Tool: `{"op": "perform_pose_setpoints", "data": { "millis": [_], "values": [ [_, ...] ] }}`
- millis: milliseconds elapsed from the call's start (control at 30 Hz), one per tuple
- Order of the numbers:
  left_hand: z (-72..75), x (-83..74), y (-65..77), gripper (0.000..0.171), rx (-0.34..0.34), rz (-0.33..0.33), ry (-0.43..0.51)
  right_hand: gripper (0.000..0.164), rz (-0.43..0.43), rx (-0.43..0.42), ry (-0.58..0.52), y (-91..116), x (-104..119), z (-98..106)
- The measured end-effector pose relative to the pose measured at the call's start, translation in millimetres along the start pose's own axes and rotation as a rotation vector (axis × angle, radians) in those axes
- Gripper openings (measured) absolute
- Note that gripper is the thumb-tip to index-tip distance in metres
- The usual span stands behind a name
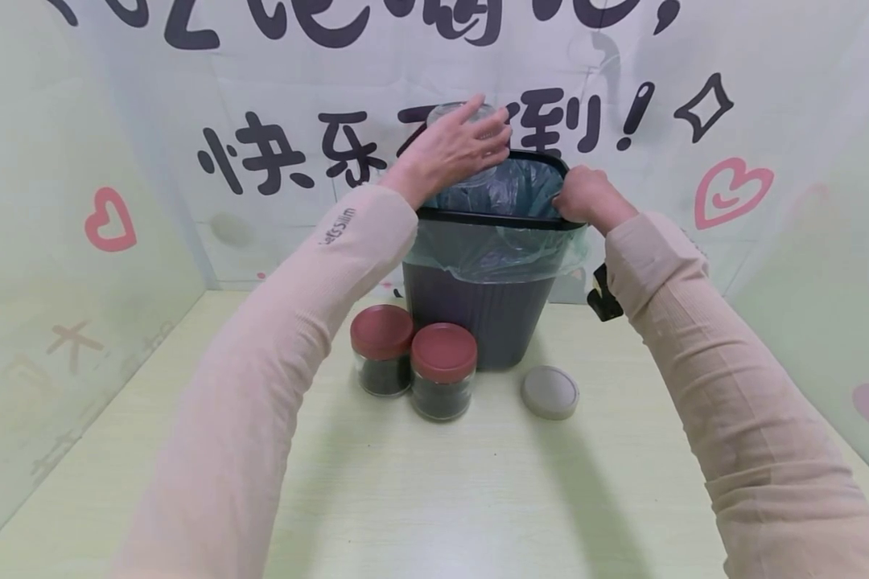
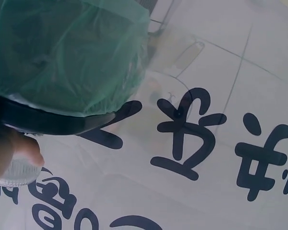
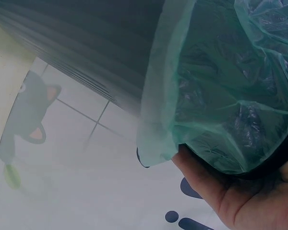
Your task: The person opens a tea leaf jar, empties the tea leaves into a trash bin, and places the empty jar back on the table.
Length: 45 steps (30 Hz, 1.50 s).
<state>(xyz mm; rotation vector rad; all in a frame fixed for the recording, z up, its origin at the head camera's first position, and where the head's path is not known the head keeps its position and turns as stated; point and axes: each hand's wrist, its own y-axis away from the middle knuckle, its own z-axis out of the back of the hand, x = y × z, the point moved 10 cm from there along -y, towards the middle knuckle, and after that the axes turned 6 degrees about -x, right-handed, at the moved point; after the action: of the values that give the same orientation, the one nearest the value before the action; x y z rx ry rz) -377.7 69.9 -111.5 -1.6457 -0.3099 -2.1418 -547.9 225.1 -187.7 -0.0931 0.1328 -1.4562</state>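
Currently, clear container [image 2: 19, 174] gripped by left fingers [image 1: 489, 129], at the bin [image 1: 478, 297] mouth, right fingers [image 1: 574, 191] clasping its black rim [image 1: 500, 219].

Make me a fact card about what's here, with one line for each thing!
Left hand: holds a clear container near the bin's rim
Right hand: grips the rim
Bin: dark grey, upright
Bag: green, see-through, folded over the rim
Left jar: red-topped, dark inside
Right jar: red-topped, dark inside
Loose lid: greyish, on the table
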Motion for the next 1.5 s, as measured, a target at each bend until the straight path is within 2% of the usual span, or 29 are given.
{"op": "perform_pose_setpoints", "data": {
  "millis": [67, 100, 133, 167, 267, 367, 433, 533, 600, 667, 733, 800, 867, 967, 1033, 1100, 1133, 1200, 1300, 1367, 1500],
  "values": [
    [1.4, -2.6, 1.0, 0.070, -0.026, -0.022, -0.040, 0.034, 0.007, 0.007, -0.017, 26.5, 16.6, 16.3],
    [2.1, -3.9, 1.7, 0.069, -0.040, -0.033, -0.061, 0.034, 0.000, -0.010, -0.008, 26.8, 15.5, 14.6],
    [2.8, -5.3, 2.6, 0.069, -0.054, -0.045, -0.088, 0.033, 0.002, -0.021, -0.012, 41.9, 25.0, 25.0],
    [3.5, -6.5, 3.6, 0.068, -0.068, -0.055, -0.112, 0.033, 0.006, -0.006, -0.023, 58.0, 35.2, 34.4],
    [5.1, -9.5, 7.0, 0.068, -0.105, -0.084, -0.182, 0.035, -0.023, 0.032, -0.040, 88.3, 53.5, 51.0],
    [6.1, -12.5, 11.1, 0.069, -0.140, -0.118, -0.233, 0.035, -0.018, 0.041, -0.046, 84.8, 51.7, 48.6],
    [6.0, -14.5, 14.1, 0.071, -0.158, -0.139, -0.250, 0.033, 0.007, 0.002, -0.031, 60.1, 37.5, 35.9],
    [5.2, -17.2, 19.0, 0.073, -0.183, -0.166, -0.275, 0.036, 0.009, -0.001, -0.023, 44.1, 28.0, 25.5],
    [5.7, -18.3, 22.2, 0.074, -0.207, -0.174, -0.298, 0.034, 0.008, 0.004, -0.032, 53.0, 34.3, 31.9],
    [6.5, -19.1, 25.0, 0.074, -0.235, -0.177, -0.330, 0.037, -0.015, 0.040, -0.048, 78.9, 50.1, 45.7],
    [7.5, -19.9, 27.0, 0.074, -0.259, -0.177, -0.357, 0.035, -0.018, 0.039, -0.051, 97.6, 62.2, 57.7],
    [7.4, -20.7, 28.7, 0.073, -0.271, -0.182, -0.366, 0.036, -0.020, 0.054, -0.057, 102.9, 65.1, 60.9],
    [6.2, -21.4, 29.7, 0.073, -0.270, -0.190, -0.356, 0.035, -0.019, 0.001, -0.032, 80.6, 51.2, 48.7],
    [3.1, -22.3, 31.4, 0.074, -0.247, -0.208, -0.324, 0.035, -0.019, -0.026, -0.017, 40.2, 25.5, 23.8],
    [1.4, -22.7, 32.7, 0.075, -0.232, -0.219, -0.308, 0.034, -0.020, -0.032, -0.011, 32.5, 20.7, 18.8],
    [0.4, -22.8, 34.1, 0.075, -0.224, -0.224, -0.296, 0.036, -0.029, 0.013, -0.033, 48.3, 30.5, 26.5],
    [0.4, -22.6, 34.7, 0.075, -0.228, -0.223, -0.292, 0.034, -0.034, 0.007, -0.041, 59.1, 37.2, 34.0],
    [0.6, -22.1, 36.3, 0.075, -0.243, -0.219, -0.295, 0.035, -0.043, 0.040, -0.063, 89.2, 55.8, 51.3],
    [3.0, -20.3, 39.0, 0.073, -0.280, -0.199, -0.319, 0.033, -0.043, 0.054, -0.076, 116.6, 72.6, 66.8],
    [5.4, -18.4, 40.5, 0.074, -0.308, -0.183, -0.349, 0.033, -0.046, 0.056, -0.081, 125.6, 77.1, 71.3],
    [9.5, -12.7, 41.4, 0.076, -0.334, -0.142, -0.395, 0.032, -0.045, 0.040, -0.079, 128.1, 77.3, 73.6]
  ]
}}
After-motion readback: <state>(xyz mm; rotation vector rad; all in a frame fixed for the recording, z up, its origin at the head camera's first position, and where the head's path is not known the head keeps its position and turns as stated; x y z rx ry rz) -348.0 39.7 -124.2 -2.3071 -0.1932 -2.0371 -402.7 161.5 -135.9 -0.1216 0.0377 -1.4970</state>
